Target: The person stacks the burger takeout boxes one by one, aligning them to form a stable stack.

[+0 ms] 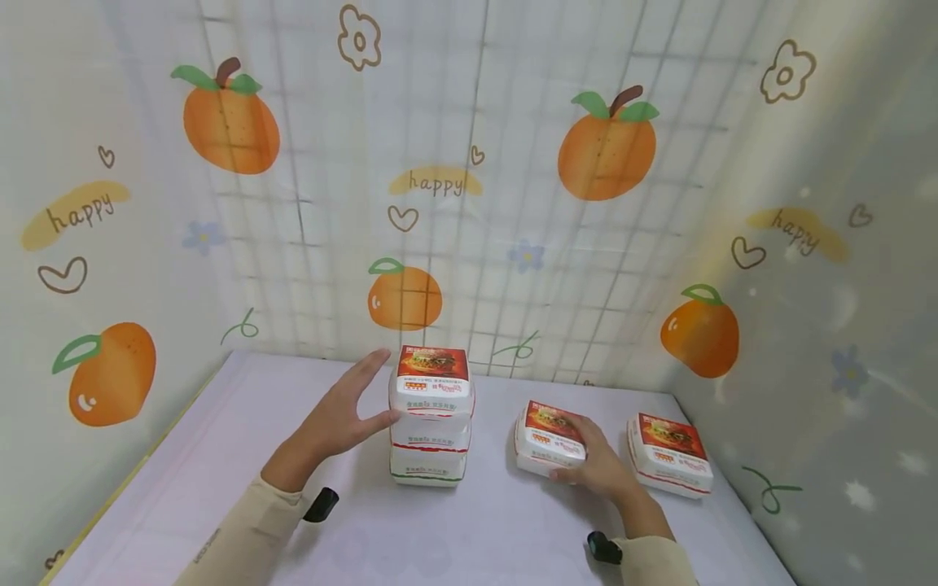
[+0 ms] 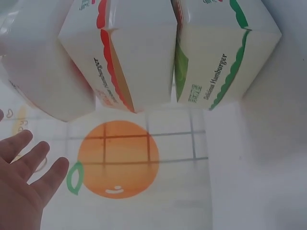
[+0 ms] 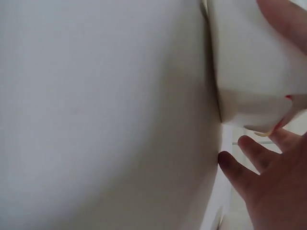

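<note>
Three white paper hamburger boxes stand stacked at mid-table: a top box point(image 1: 431, 389), a red-edged middle box point(image 1: 432, 440) and a green-edged bottom box point(image 1: 428, 469). Beside the stack's left side is my left hand point(image 1: 337, 419), fingers extended and spread, thumb tip right at the top box. In the left wrist view, its fingers point(image 2: 45, 184) are apart from the boxes. To the right, my right hand point(image 1: 602, 468) holds another hamburger box point(image 1: 542, 435) low at the table, thumb at the front and fingers around its right side. The right wrist view shows this box's white side point(image 3: 259, 72).
One more hamburger box point(image 1: 670, 456) lies on the white table point(image 1: 410, 545) to the right of my right hand. A curtain point(image 1: 506, 309) printed with oranges hangs behind and along the sides. Small black devices point(image 1: 321, 505) are at both wrists.
</note>
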Demonstrator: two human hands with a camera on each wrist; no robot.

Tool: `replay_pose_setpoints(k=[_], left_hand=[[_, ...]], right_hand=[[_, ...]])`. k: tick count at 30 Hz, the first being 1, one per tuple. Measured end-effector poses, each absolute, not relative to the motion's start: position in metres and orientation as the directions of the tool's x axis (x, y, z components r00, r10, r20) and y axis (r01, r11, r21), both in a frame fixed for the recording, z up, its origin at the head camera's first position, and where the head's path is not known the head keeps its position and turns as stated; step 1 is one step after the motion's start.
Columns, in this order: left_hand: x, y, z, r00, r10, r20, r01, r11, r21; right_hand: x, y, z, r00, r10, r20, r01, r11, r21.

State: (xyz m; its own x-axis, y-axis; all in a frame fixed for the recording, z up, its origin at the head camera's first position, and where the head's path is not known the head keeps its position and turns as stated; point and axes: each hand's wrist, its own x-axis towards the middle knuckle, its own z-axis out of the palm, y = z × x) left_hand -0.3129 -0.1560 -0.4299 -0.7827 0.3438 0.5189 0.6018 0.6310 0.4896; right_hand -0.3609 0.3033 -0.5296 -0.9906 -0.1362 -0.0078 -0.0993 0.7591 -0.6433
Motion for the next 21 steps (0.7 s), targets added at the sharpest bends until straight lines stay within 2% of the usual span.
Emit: replay_pose_setpoints(k=[7, 14, 21], left_hand=[[-0.316, -0.150, -0.433, -0.775, 0.357, 0.521, 0.615, 0.614, 0.494], [-0.316, -0.151, -0.433, -0.777, 0.362, 0.516, 0.616, 0.606, 0.503], [-0.318, -0.147, -0.427, -0.786, 0.364, 0.499, 0.605, 0.615, 0.506]], right_hand=[[-0.354, 0.303, -0.526, -0.995, -0.079, -0.061, -0.023, 0.776, -0.630], [-0.348, 0.298, -0.513, -0.997, -0.054, -0.063, 0.008, 0.689, -0.724], [-0.347, 0.291, -0.489, -0.998, -0.055, 0.008, -0.038, 0.574, -0.818]])
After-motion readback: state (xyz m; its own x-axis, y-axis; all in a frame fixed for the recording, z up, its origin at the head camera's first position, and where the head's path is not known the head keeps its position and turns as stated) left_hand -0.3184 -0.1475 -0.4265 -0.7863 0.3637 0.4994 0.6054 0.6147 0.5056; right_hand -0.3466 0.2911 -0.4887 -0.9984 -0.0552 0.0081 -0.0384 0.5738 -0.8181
